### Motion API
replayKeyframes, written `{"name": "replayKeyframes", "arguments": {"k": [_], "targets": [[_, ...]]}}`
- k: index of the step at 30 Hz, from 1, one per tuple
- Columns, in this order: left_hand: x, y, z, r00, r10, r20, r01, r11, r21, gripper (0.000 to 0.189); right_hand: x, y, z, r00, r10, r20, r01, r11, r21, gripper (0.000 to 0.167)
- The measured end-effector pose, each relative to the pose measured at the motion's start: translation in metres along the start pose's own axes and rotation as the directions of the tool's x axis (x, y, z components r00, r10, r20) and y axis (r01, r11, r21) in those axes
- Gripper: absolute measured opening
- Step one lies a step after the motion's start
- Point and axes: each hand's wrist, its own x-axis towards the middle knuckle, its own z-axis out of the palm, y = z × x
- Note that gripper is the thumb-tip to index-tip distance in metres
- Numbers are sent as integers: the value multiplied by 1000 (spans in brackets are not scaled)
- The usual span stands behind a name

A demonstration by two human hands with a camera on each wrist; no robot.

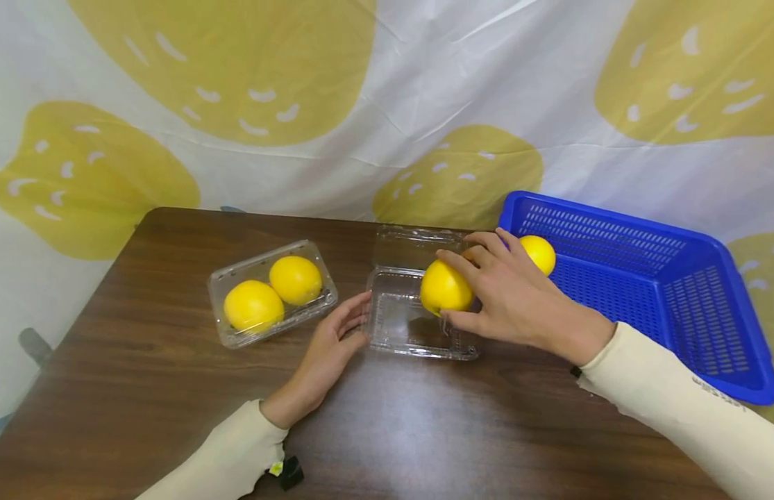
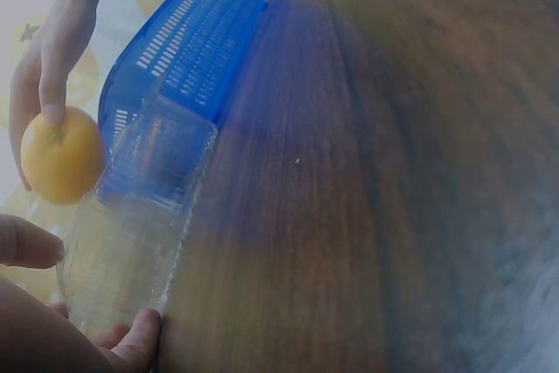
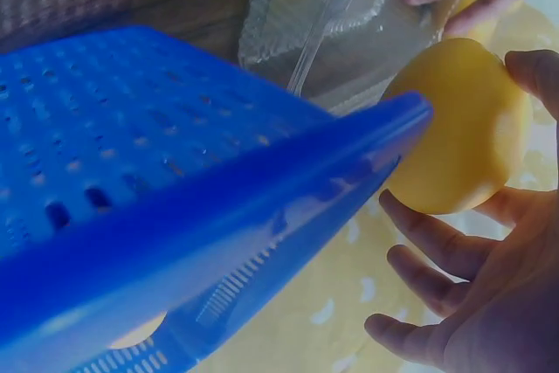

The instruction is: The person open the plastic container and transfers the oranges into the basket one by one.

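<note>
My right hand [image 1: 511, 298] grips a round yellow fruit [image 1: 446, 287], thumb on the near side and fingers over its far side. The fruit is above the right part of a clear plastic container [image 1: 399, 326], whose hinged lid [image 1: 411, 237] lies back behind it. My left hand [image 1: 321, 361] rests with its fingertips and thumb at the container's left end. In the left wrist view, a finger [image 2: 31, 242] and the thumb [image 2: 144, 338] lie at its two sides. Past the right hand, another yellow fruit [image 1: 538, 255] shows partly in the blue basket [image 1: 714, 243].
A second clear container [image 1: 221, 333], holding two yellow fruits, stands left of the left hand. The blue basket's raised rim is close beside the right wrist. Behind the brown wooden table [image 1: 193, 389] hangs a white cloth [image 1: 424, 90] with yellow fruit prints.
</note>
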Motion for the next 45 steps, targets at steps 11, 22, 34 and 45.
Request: {"name": "replayKeyframes", "arguments": {"k": [11,22,34,45], "targets": [[0,1,-1,1000,1,1,-1,1000,-2,68,-8,10,-9,998,35,-52,-34,999,22,80],[0,0,-3,1000,-8,1,8,1000,1,69,-19,22,-20,993,90,-79,-88,996,24,79],[-1,0,-3,1000,-2,6,2,1000,2,68,-37,38,-32,985,139,-104,-139,990,8,79],[-1,-1,-3,1000,-4,10,4,1000,-1,69,-53,52,-35,982,161,-102,-163,986,-18,79]]}}
